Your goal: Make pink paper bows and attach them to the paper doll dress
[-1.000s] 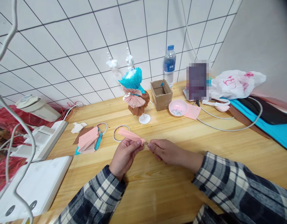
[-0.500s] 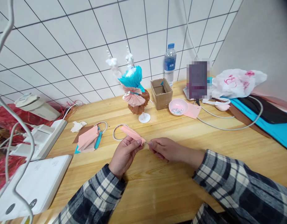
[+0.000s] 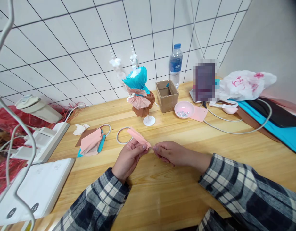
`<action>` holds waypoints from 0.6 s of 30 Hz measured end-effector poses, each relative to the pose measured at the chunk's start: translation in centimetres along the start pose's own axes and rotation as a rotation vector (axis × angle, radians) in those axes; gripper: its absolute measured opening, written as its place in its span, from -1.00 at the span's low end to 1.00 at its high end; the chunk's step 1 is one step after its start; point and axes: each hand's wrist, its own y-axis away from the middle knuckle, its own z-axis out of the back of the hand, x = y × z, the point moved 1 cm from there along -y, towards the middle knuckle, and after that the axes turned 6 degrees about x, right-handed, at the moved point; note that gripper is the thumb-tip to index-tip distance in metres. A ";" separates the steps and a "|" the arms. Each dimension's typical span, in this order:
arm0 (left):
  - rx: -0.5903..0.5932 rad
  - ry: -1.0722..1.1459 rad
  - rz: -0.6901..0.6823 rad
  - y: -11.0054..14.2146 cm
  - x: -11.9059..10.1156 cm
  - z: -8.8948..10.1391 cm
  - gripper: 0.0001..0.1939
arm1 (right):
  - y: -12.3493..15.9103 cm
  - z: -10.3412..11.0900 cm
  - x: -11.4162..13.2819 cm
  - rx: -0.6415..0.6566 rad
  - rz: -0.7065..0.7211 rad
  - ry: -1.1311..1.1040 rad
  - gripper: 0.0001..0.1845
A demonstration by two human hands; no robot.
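Observation:
Over the wooden table, my left hand [image 3: 128, 158] pinches a folded strip of pink crepe paper [image 3: 138, 136] between thumb and fingers. The strip slants up and to the left out of my grip, and its lower right end looks notched. My right hand [image 3: 170, 153] is closed beside that end, gripping a thin metal-looking tool [image 3: 152, 147]. Only its short tip shows at the paper; my fingers cover the rest, so its kind is unclear. A white ring [image 3: 117, 136] lies just behind the strip. Behind it stands a white figure dressed in turquoise, pink and brown pleated paper [image 3: 138, 101].
Pink, brown and turquoise paper pieces [image 3: 90, 144] lie at left with another white ring. A cardboard box [image 3: 167, 101], water bottle [image 3: 176, 64] and pink bowl of beads [image 3: 184, 109] stand behind. A power strip [image 3: 52, 141] and hanging cable [image 3: 25, 141] border the left side.
The notched end of the pink paper and the tip of the thin tool have shifted very slightly against each other. Both hands keep their grip; the view has moved a little.

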 end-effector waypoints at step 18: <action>0.031 -0.024 -0.012 0.1 0.0 0.0 -0.84 | -0.1 0.2 0.2 0.007 0.050 0.050 -0.51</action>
